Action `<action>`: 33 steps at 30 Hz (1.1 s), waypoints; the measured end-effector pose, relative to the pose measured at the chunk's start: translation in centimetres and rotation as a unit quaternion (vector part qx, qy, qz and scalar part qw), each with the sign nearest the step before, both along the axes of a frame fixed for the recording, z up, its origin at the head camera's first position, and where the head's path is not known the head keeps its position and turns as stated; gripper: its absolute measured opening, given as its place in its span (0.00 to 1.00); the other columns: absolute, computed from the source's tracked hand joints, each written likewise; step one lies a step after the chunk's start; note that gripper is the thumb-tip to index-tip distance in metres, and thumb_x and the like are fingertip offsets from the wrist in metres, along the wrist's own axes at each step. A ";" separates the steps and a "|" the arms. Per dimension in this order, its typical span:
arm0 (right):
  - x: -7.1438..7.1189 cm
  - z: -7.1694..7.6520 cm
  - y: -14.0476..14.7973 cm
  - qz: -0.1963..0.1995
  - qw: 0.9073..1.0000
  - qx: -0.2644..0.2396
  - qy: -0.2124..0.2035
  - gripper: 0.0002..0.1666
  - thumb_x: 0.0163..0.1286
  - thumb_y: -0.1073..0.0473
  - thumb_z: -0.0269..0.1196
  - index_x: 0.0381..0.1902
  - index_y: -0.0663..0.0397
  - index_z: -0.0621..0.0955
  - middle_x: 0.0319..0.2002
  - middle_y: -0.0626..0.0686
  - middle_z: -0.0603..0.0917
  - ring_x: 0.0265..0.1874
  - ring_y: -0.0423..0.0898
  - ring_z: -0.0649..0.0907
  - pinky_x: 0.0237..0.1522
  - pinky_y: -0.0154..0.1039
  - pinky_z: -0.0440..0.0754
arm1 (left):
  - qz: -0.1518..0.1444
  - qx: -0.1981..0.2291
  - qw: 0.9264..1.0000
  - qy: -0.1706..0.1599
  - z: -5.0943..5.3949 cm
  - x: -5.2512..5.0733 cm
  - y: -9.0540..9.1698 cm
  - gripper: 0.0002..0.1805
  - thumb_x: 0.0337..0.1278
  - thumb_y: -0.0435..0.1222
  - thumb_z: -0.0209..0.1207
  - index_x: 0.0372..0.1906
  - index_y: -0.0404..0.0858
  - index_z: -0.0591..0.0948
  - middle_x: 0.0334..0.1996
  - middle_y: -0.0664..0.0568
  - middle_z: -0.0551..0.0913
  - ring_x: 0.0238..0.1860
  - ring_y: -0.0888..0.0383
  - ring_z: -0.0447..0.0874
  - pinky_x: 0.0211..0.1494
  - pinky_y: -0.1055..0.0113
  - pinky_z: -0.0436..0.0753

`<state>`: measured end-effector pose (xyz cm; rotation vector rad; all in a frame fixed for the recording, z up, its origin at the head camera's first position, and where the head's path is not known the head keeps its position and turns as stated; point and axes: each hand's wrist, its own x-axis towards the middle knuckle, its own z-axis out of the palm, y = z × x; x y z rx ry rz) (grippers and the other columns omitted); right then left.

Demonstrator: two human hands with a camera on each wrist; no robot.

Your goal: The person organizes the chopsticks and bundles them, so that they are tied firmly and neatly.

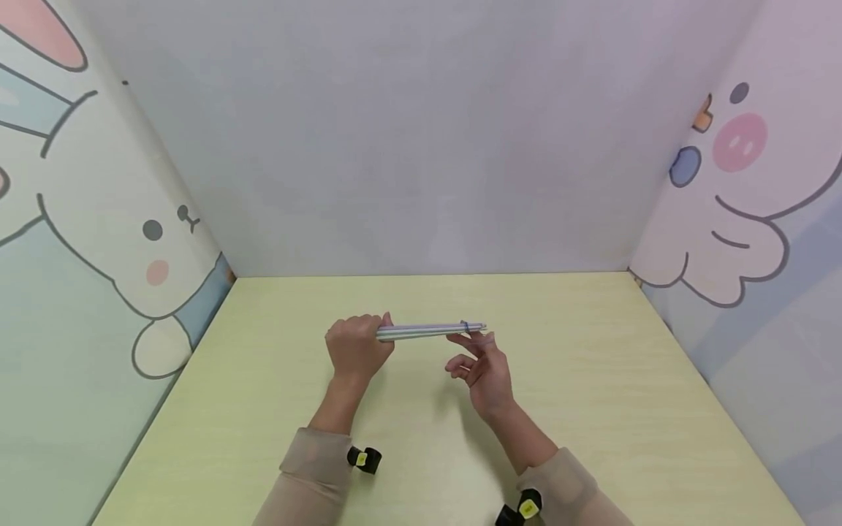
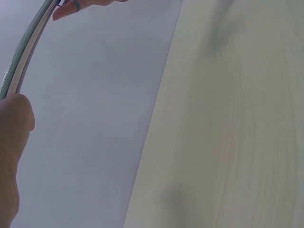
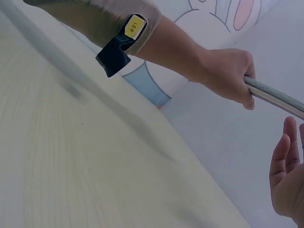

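**Left hand [image 1: 357,347] gripped a bundle of slim rods [image 1: 421,332] above the table**

The left hand's fingers were wrapped firmly round one end of the bundle, which reached out level from it toward the right hand [image 1: 490,376]. There, the right hand's fingers were spread and partly bent at the far tips, beside a thin dark tie [image 1: 465,326] looped round the rods; whether they pinched it, I could not tell. The rods looked pale green and pinkish white. Behind each hand came a beige sleeve [image 1: 314,464], with a black strap [image 1: 372,462] bearing a yellow label. Below both hands spread the pale yellow table [image 1: 421,438]. Ahead of them stood a plain grey wall [image 1: 421,146]; outward of the left hand, a rabbit drawing [image 1: 112,219].
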<state>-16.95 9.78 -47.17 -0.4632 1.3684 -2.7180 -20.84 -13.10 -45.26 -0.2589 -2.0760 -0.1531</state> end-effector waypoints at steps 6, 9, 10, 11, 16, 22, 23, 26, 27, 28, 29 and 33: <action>-0.2 0.1 0.5 0.014 1.000 -0.018 -0.008 0.30 0.82 0.38 0.39 0.56 0.42 0.84 0.46 0.46 0.89 0.28 0.43 0.88 0.32 0.34 0.84 | -0.016 -0.012 1.000 0.010 -0.5 0.0 -0.3 0.22 0.52 0.38 0.61 0.08 0.42 0.67 0.05 0.54 0.62 0.11 0.59 0.50 0.16 0.65 0.52; -0.3 0.1 0.7 0.020 1.000 -0.021 -0.002 0.30 0.82 0.38 0.40 0.56 0.42 0.85 0.45 0.45 0.89 0.29 0.43 0.88 0.32 0.34 0.84 | -0.021 -0.014 1.000 0.014 -0.5 0.0 -0.3 0.22 0.53 0.38 0.60 0.08 0.42 0.67 0.05 0.54 0.63 0.11 0.59 0.50 0.15 0.65 0.53; -0.4 0.1 0.7 0.022 1.000 -0.021 0.002 0.30 0.82 0.39 0.40 0.56 0.42 0.85 0.45 0.45 0.89 0.29 0.43 0.88 0.33 0.34 0.84 | -0.022 -0.015 1.000 0.015 -0.5 0.1 -0.3 0.22 0.53 0.38 0.60 0.08 0.42 0.67 0.05 0.54 0.64 0.11 0.59 0.50 0.15 0.65 0.53; -0.4 0.1 0.8 0.023 1.000 -0.020 0.006 0.30 0.83 0.39 0.40 0.56 0.41 0.85 0.45 0.45 0.89 0.30 0.43 0.89 0.33 0.34 0.84 | -0.023 -0.016 0.999 0.016 -0.5 0.1 -0.3 0.22 0.53 0.38 0.60 0.08 0.42 0.67 0.06 0.54 0.64 0.11 0.59 0.51 0.15 0.65 0.53; -0.6 0.3 0.9 0.015 0.999 0.004 0.031 0.28 0.84 0.43 0.40 0.54 0.40 0.87 0.42 0.44 0.90 0.29 0.42 0.89 0.32 0.34 0.84 | -0.029 -0.017 0.999 0.025 -0.5 0.0 -0.3 0.20 0.52 0.38 0.61 0.09 0.42 0.69 0.06 0.54 0.67 0.10 0.60 0.53 0.15 0.65 0.56; -1.2 0.5 1.4 -0.013 0.993 0.070 0.091 0.26 0.85 0.52 0.42 0.51 0.52 0.87 0.38 0.47 0.90 0.27 0.42 0.88 0.32 0.35 0.84 | -0.041 -0.017 0.997 0.055 -0.4 -0.2 -0.4 0.21 0.53 0.38 0.60 0.09 0.42 0.69 0.06 0.55 0.67 0.09 0.59 0.55 0.15 0.65 0.55; -1.4 0.5 1.5 -0.020 0.991 0.085 0.105 0.25 0.84 0.54 0.43 0.50 0.55 0.87 0.38 0.47 0.90 0.27 0.42 0.88 0.32 0.35 0.84 | -0.044 -0.017 0.997 0.059 -0.4 -0.2 -0.3 0.21 0.53 0.38 0.60 0.08 0.42 0.68 0.06 0.55 0.67 0.09 0.60 0.54 0.15 0.66 0.54; -1.7 0.5 1.8 -0.041 0.981 0.136 0.133 0.22 0.83 0.59 0.45 0.47 0.66 0.84 0.37 0.51 0.90 0.27 0.43 0.88 0.32 0.36 0.84 | -0.050 -0.016 0.996 0.066 -0.3 -0.2 -0.3 0.21 0.52 0.38 0.61 0.08 0.42 0.67 0.06 0.55 0.66 0.10 0.60 0.53 0.15 0.66 0.53; -1.7 0.5 1.9 -0.048 0.978 0.152 0.136 0.21 0.83 0.60 0.46 0.46 0.69 0.83 0.36 0.52 0.90 0.26 0.43 0.88 0.32 0.36 0.84 | -0.051 -0.016 0.996 0.068 -0.3 -0.2 -0.3 0.21 0.51 0.38 0.61 0.08 0.42 0.67 0.06 0.55 0.66 0.10 0.60 0.52 0.15 0.66 0.53; -1.8 0.6 2.0 -0.053 0.975 0.166 0.137 0.20 0.82 0.61 0.48 0.46 0.73 0.82 0.36 0.53 0.89 0.25 0.43 0.87 0.32 0.36 0.84 | -0.052 -0.016 0.996 0.069 -0.3 -0.1 -0.3 0.21 0.50 0.38 0.62 0.08 0.43 0.67 0.06 0.55 0.66 0.10 0.61 0.52 0.15 0.66 0.53; -1.8 0.7 2.0 -0.058 0.973 0.179 0.135 0.20 0.81 0.61 0.49 0.45 0.76 0.81 0.35 0.54 0.89 0.24 0.43 0.87 0.32 0.36 0.84 | -0.051 -0.017 0.996 0.071 -0.3 -0.1 -0.3 0.21 0.49 0.38 0.62 0.08 0.43 0.67 0.06 0.55 0.66 0.10 0.61 0.52 0.15 0.66 0.53; -1.8 0.9 2.1 -0.060 0.971 0.203 0.106 0.18 0.78 0.64 0.53 0.43 0.81 0.79 0.31 0.51 0.88 0.22 0.42 0.85 0.31 0.36 0.84 | -0.050 -0.019 0.996 0.077 -0.4 0.0 -0.2 0.21 0.47 0.38 0.64 0.08 0.43 0.66 0.05 0.56 0.67 0.10 0.61 0.53 0.14 0.66 0.54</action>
